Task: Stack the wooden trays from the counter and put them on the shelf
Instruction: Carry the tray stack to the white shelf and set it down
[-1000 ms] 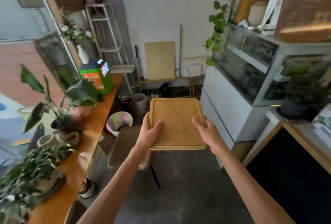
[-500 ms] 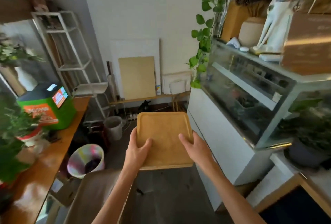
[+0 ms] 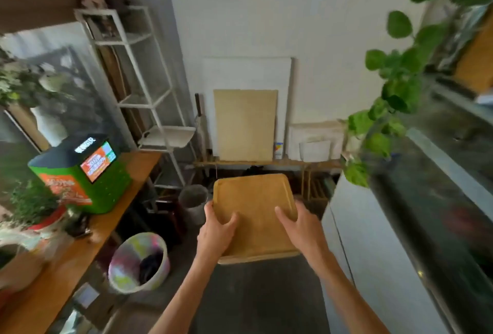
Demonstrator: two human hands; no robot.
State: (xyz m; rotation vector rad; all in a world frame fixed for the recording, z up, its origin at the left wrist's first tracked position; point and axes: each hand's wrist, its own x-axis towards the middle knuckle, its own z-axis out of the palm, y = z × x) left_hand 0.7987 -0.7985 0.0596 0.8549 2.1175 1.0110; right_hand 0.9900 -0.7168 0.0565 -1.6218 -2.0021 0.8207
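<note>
I carry a stack of wooden trays point(image 3: 254, 200) flat in front of me, above the floor in the middle of the view. My left hand point(image 3: 217, 229) grips the stack's left edge, thumb on top. On the right edge, my right hand point(image 3: 298, 227) grips it the same way. A white wire shelf unit point(image 3: 133, 83) stands at the back left, with a white tray point(image 3: 168, 137) on one of its lower levels. A low wooden shelf point(image 3: 266, 164) runs along the far wall.
A wooden counter point(image 3: 88, 240) runs along the left with a green box point(image 3: 80, 173) and potted plants. A multicoloured bin point(image 3: 138, 261) and a grey bucket point(image 3: 193, 200) stand on the floor. A white display cabinet point(image 3: 373, 253) with a trailing plant point(image 3: 386, 99) fills the right. Boards lean on the wall.
I have walked forward with the stack toward the far wall and the white shelf unit. Both hands keep the same hold on the trays.
</note>
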